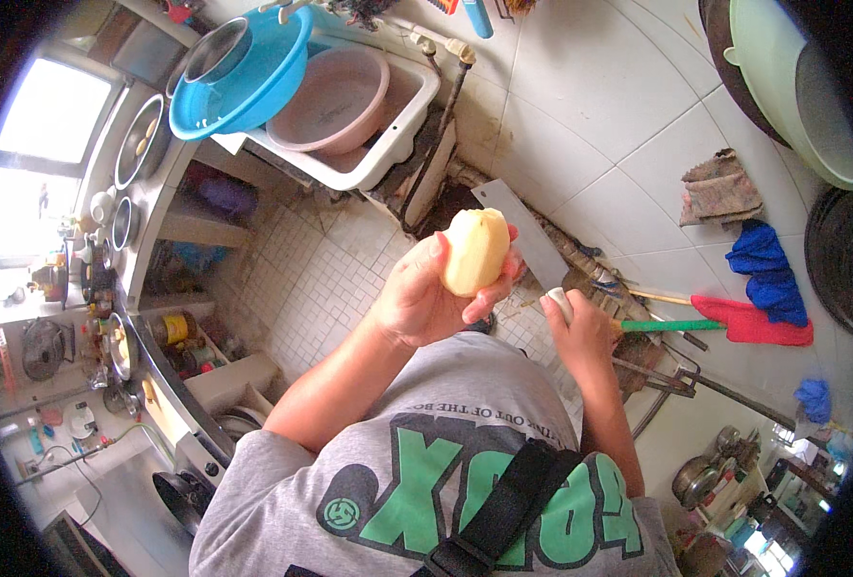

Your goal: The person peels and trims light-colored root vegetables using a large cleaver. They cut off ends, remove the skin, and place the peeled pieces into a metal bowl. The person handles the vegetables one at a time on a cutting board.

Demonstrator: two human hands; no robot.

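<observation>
A peeled, pale yellow potato [476, 252] is gripped in my left hand [415, 296], at the centre of the view and raised in front of my chest. Its upper end has an uneven, cut look. To the right, my right hand [580, 328] is closed around the pale handle of a cleaver [523, 231]. The broad metal blade points up and to the left, beyond the potato, and the two appear apart. Part of the handle is hidden inside my fingers.
A white sink [368, 173] holds a pink basin [332, 101], with a blue basin [253, 79] beside it. Metal bowls line the counter [149, 223] at left. Pipes and long handles run by the tiled wall at right, where cloths [722, 187] hang. Tiled floor [289, 260] shows below.
</observation>
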